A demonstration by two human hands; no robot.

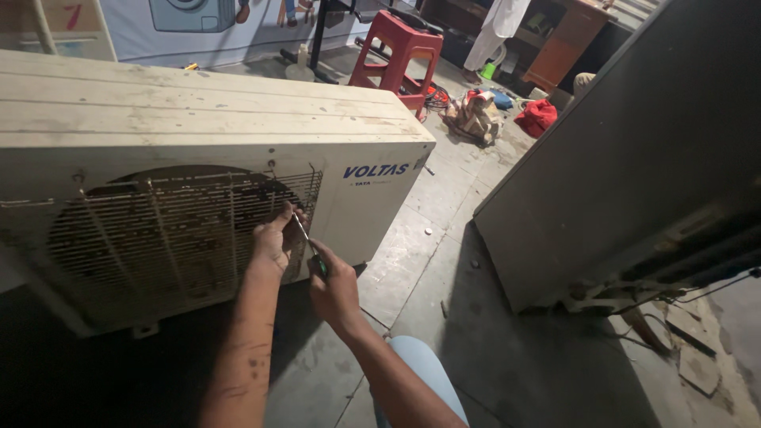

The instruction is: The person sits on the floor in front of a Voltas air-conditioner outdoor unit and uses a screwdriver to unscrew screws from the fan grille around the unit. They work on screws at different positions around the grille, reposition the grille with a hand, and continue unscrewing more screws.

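Screwdriver, a slim one with a dark green handle and a thin metal shaft, sits at the right edge of the fan grille on a dusty, off-white air-conditioner outdoor unit that stands on the tiled floor. Its tip points up and left toward the grille's edge, where the wire bars meet the casing. The right hand has its grip clenched around the handle, thumb on top, with the forearm reaching in from the lower right. The left hand is pressed against the grille just beside the shaft, its fingers curled onto the wire bars near the tip, holding no tool of its own. Dark fan blades show dimly behind the bars. To the right, near the unit, a large grey metal panel leans at a slant. Farther back stand a red plastic stool, a heap of rags and a red bag on the floor, and a person in white clothes beside wooden furniture.
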